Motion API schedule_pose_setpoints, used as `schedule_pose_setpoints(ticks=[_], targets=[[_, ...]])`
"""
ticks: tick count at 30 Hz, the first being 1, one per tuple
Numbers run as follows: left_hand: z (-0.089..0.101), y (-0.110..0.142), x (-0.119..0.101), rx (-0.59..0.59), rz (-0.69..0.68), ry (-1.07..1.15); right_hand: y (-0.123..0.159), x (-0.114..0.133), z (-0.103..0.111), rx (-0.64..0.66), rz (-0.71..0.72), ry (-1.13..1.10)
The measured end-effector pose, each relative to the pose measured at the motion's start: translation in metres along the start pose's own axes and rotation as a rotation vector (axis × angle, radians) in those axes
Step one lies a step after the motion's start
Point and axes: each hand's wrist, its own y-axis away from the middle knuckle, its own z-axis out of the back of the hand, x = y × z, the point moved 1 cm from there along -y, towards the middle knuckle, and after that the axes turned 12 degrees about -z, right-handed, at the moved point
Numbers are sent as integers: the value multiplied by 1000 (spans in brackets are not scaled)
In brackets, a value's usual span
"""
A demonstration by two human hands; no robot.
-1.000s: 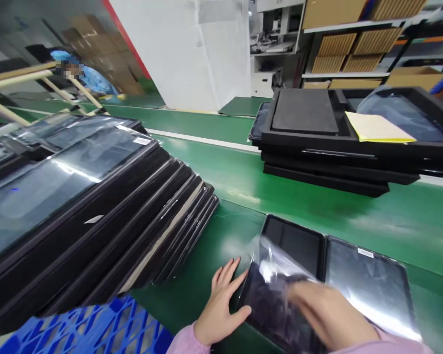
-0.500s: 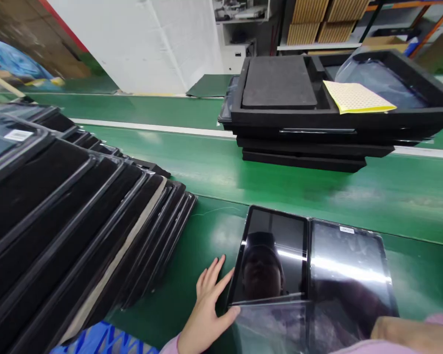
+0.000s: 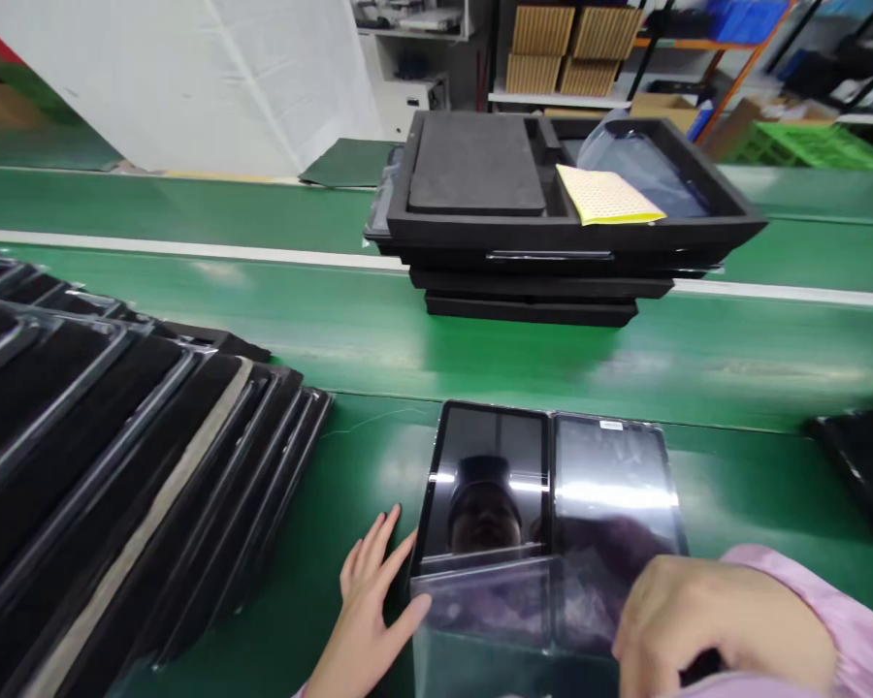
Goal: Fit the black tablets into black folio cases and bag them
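My left hand [image 3: 374, 606] lies with its fingers spread at the left edge of a glossy black tablet screen [image 3: 491, 494], its thumb at the corner of a clear plastic film [image 3: 480, 601]. That film covers the screen's lower part. Right beside it lies a second flat panel [image 3: 615, 494], greyish and shiny, with a small white label [image 3: 611, 425] on its top edge. Over that panel's lower right corner is my right hand [image 3: 705, 620], its fingers curled and pointing down. Whatever these fingers hold is hidden, and a dark patch shows below the palm.
A leaning row of black foam trays [image 3: 138, 456] in clear wrap fills the left. Beyond the panels stands a stack of black foam trays [image 3: 509, 228], with a yellow-edged dotted pad [image 3: 607, 197] on top. A dark wrapped item [image 3: 865, 465] lies at the right edge.
The view has turned to the right, so the scene shifts left. My right hand has come further into view over the right panel. My left hand keeps its place by the screen.
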Motion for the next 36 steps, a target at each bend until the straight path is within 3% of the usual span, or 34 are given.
schedule_pose_setpoints(ticks=[3, 8, 10, 12, 14, 20, 23, 27, 32, 36], targets=[[-3, -8, 3, -76, 37, 66, -8, 11, 10, -181, 116, -91], [5, -40, 3, -114, 99, 156, -38, 7, 47, -649, 45, -32], [12, -52, -1, -116, 124, 177, -54, 1, 65, -771, -64, 26], [19, -59, -7, -107, 158, 203, -68, -1, 77, -796, -202, 113], [24, -63, -11, -83, 189, 235, -80, 4, 81, -765, -241, 118], [36, -72, -15, 11, 232, 326, -120, 47, 67, -358, -62, -296], [41, -77, -15, 52, 249, 369, -140, 56, 69, -472, -72, -465], [43, -78, -15, 48, 261, 403, -153, 43, 79, -691, -175, -587], [42, -76, -17, 32, 253, 422, -154, 15, 85, -756, -239, -596], [43, -73, -26, 28, 259, 303, -142, 1, 88, -772, -260, -534]])
